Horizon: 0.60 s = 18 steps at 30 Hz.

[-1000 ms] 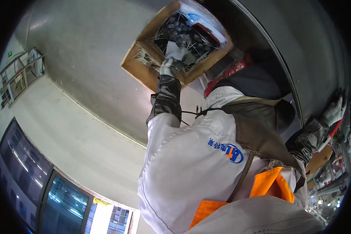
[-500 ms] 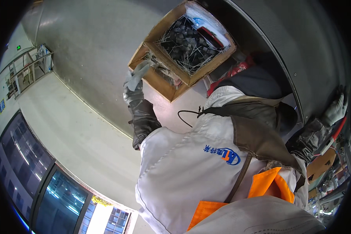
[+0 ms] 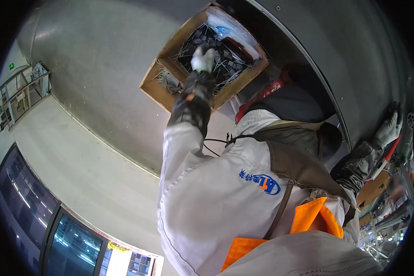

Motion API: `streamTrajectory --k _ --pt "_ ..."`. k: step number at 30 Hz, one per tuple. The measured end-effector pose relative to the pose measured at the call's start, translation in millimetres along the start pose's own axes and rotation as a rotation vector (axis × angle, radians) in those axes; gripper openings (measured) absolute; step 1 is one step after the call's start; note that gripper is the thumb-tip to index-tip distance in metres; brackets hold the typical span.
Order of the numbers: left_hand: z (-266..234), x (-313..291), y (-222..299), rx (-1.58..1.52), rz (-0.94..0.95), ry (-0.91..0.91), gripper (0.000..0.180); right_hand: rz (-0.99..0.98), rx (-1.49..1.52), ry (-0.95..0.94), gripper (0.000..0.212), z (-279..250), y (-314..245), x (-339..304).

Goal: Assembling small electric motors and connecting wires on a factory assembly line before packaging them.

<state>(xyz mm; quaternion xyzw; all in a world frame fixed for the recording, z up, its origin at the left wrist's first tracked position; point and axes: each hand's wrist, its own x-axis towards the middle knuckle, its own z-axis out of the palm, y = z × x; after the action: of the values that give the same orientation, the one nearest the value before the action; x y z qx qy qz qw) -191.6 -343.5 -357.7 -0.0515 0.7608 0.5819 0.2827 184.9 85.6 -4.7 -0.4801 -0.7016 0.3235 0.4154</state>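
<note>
Grey floor (image 3: 96,69): extends across the upper left. Grey panel (image 3: 349,55): spans the upper right, bounded by a curved rim. Cardboard box (image 3: 158,90): located at upper middle, divided into a large and a small compartment; the small one lies at its lower left and holds pale scraps (image 3: 169,82). Left hand (image 3: 203,59): gloved, inside the large compartment, above the dark pieces (image 3: 216,60). Its fingers are blurred; whether they are pressed together or pinching a piece cannot be told. Right hand (image 3: 389,126): gloved, lies at the panel's far-right part, fingers extended, well apart from the box. Plastic bag (image 3: 230,28): along the far wall of the large compartment. Dark red item (image 3: 237,48): beside the bag. Thin white strips (image 3: 221,86): scattered among the pieces.
</note>
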Motion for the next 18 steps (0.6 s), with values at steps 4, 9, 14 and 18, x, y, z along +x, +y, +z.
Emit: streamTrajectory --k 4,9,14,18 --pt "76 36 -47 0.012 -0.127 0.106 0.065 0.052 0.033 -0.009 0.035 17 -6 -3" --pt "159 48 22 0.267 -0.383 0.337 0.098 0.055 -0.045 0.002 0.036 2 -4 -7" --pt "164 61 9 0.501 -0.546 0.361 0.085 0.072 -0.110 0.009 0.037 13 -12 -11" --pt "165 68 -6 0.455 -0.525 0.310 0.081 0.067 -0.126 0.016 0.036 16 -14 -13"
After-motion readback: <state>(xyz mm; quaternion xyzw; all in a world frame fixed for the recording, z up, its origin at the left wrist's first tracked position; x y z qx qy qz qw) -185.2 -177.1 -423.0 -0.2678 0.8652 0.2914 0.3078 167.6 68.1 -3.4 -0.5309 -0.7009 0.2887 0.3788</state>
